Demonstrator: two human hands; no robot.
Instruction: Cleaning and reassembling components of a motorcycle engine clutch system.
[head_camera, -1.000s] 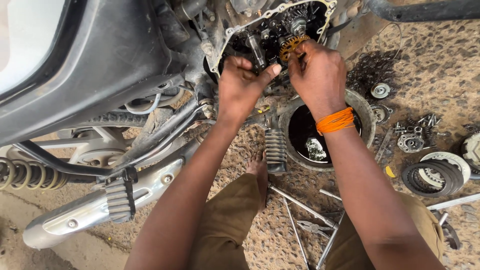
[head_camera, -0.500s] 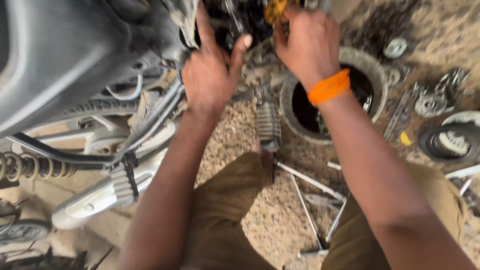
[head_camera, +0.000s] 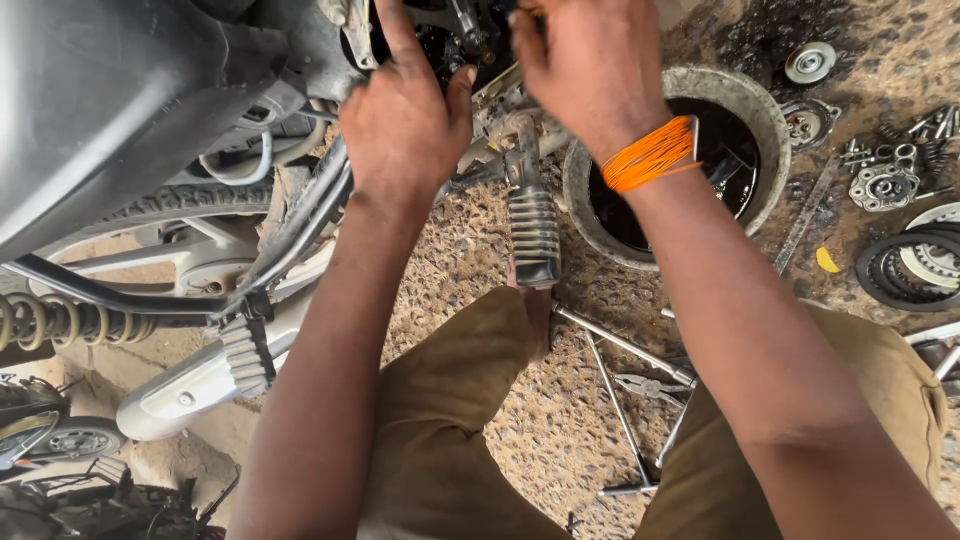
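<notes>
My left hand lies against the open engine case of a motorcycle, index finger stretched up and thumb spread at the opening's edge. My right hand, with an orange thread band round the wrist, reaches into the same opening from the right. Its fingers curl inward and the tips run past the frame's top edge, so what they hold is hidden. A ribbed metal footpeg hangs just below and between my hands.
A round pan of black oil sits under my right forearm. Clutch plates, gears and small parts lie at right. A T-handle wrench and pliers rest between my knees. Chrome exhaust and shock spring are at left.
The view has dropped and closed in, so the engine opening slid to the top edge. Both hands stayed at the opening; my left hand went from a curled grip to a flatter, spread pose.
</notes>
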